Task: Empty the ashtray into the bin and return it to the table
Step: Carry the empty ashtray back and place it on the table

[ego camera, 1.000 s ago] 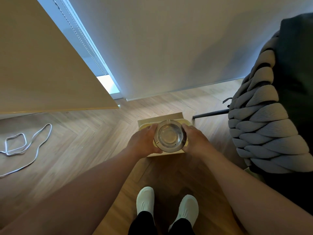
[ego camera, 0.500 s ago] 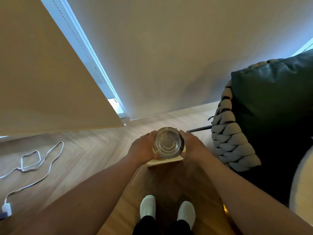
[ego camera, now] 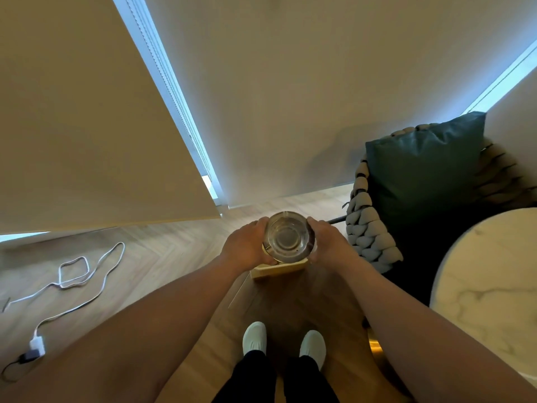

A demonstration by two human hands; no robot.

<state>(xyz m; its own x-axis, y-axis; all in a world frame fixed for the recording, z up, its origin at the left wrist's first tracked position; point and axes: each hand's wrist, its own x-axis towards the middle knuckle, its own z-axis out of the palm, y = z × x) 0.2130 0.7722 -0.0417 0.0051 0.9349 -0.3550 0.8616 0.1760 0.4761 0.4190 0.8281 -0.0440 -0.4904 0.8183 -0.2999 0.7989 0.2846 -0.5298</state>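
I hold a round clear glass ashtray [ego camera: 287, 237] with both hands above a pale yellow square bin [ego camera: 277, 270] on the wooden floor. My left hand [ego camera: 245, 245] grips its left rim and my right hand [ego camera: 329, 242] grips its right rim. The ashtray faces up and its bowl looks see-through, with a few tiny dark specks. Most of the bin is hidden beneath the ashtray; only its near edge shows. A round white marble table [ego camera: 491, 289] stands at the right.
A grey woven chair [ego camera: 372, 237] with a dark green cushion [ego camera: 424, 175] stands right of the bin, close to my right hand. A white cable [ego camera: 78, 274] with a charger lies on the floor at left. My white shoes [ego camera: 255, 338] stand below.
My view has tilted up and to the right, bringing the cushion and the marble table into sight. The ashtray has stayed in both hands over the bin, held a little higher.
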